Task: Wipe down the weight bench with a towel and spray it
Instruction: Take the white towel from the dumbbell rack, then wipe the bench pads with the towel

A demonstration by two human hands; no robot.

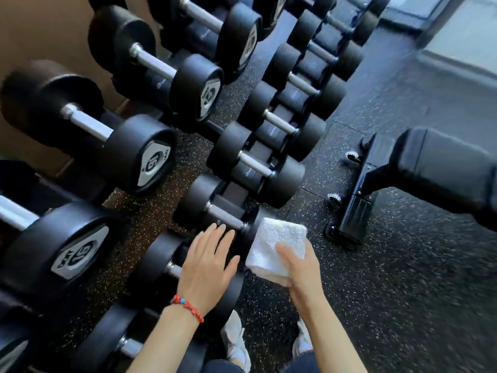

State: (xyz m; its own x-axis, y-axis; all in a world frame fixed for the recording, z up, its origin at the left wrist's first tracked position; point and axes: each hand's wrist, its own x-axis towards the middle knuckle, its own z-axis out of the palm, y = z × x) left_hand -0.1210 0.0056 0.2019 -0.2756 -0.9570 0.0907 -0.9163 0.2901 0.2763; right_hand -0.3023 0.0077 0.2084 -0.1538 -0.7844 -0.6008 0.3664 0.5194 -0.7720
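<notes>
The wiping has not begun, by the look of things: the folded white towel [275,244] is in hand, but the weight bench [430,170] stands well apart, off to the right, its black pad and wheeled foot over the speckled rubber floor [403,292]. No spray bottle shows anywhere in view. The next move probably calls for turning right toward the bench and finding the spray. The right hand [301,267] clamps the towel, thumb pressed across its top, fingers curled beneath. The left hand [207,262] hangs flat, fingers straight and slightly spread, gripping nothing, above a dumbbell [188,267] on the near end of the rack. A red bead bracelet [188,306] circles the left wrist.
</notes>
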